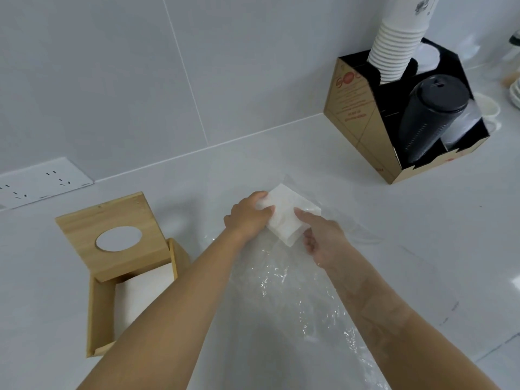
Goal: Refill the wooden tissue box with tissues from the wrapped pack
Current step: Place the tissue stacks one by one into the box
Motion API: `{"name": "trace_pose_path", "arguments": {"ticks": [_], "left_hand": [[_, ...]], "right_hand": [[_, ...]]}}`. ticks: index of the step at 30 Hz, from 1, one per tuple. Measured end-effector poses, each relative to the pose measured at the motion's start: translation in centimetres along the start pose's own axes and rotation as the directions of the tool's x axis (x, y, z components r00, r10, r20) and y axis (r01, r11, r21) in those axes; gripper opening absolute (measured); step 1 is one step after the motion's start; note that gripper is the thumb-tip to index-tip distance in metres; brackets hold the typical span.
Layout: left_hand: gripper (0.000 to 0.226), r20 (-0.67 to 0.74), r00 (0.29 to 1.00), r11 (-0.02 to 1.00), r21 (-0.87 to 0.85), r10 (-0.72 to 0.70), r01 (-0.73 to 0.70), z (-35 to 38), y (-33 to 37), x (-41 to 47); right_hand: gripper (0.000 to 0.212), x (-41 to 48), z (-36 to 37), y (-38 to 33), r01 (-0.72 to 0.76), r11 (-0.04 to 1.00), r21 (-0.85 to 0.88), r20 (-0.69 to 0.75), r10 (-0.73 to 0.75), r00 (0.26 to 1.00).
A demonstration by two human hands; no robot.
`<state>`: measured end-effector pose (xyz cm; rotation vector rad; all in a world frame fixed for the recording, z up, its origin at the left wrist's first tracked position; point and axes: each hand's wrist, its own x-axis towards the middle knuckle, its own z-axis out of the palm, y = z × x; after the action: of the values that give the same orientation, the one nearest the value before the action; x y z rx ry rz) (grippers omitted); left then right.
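- White wall tiles and a white tabletop (365, 220) fill my view.
- My left hand (249, 216) is pinching the far end of the tissue stack (285, 218), fingers curled over it.
- My right hand (323, 243) is half open, with its fingers pressed on the near side of the stack.
- Clear plastic wrap (287, 291) lies loose under my hands, so I think the pack is open now.
- Off to the left sits the wooden tissue box (98, 313), well apart from my hands.
- Its lid (112, 220) with the round hole is slid back, and some white tissue shows inside.
- I think the stack must go in the box next, then the lid goes on.
- My left arm hides part of the box, so I cannot tell how full it is.
- Far right, a cardboard holder (354, 114) with paper cups (394, 46) is cut off at the top.
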<state>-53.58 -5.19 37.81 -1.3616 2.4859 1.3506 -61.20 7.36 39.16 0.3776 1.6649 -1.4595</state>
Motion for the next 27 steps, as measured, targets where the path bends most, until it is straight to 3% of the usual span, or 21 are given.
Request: {"name": "trace_pose_path", "arguments": {"ticks": [6,11,15,18,22,27], "left_hand": [[0.045,0.010,1.000,1.000,-0.004,0.018,-0.018,0.0,-0.4,0.0],[0.037,-0.057,0.996,0.992,0.104,0.074,-0.068,0.2,-0.4,-0.2],[0.032,-0.129,0.985,0.982,0.164,0.116,-0.095,0.8,-0.4,-0.4],[0.036,-0.160,0.978,0.964,0.250,0.132,-0.089,1.0,-0.6,-0.4],[0.036,-0.175,0.968,0.901,0.426,0.177,-0.087,1.2,-1.3,-0.4],[0.038,-0.191,0.949,0.821,0.561,0.249,-0.102,2.0,-2.1,-0.5]], "right_hand": [[0.021,-0.1,0.0,0.8,-0.075,0.995,0.063,0.032,0.073,0.997],[0.007,-0.5,0.2,1.3,0.041,0.981,0.192,0.102,-0.061,0.993],[0.024,-0.9,0.4,1.8,0.098,0.938,0.333,0.091,-0.135,0.987],[0.010,-1.2,0.1,2.0,0.090,0.894,0.438,0.131,-0.163,0.978],[0.017,-1.2,-0.9,2.6,0.093,0.856,0.508,0.139,-0.188,0.972],[0.029,-1.9,-3.1,3.1,0.078,0.849,0.523,0.255,-0.244,0.936]]}}
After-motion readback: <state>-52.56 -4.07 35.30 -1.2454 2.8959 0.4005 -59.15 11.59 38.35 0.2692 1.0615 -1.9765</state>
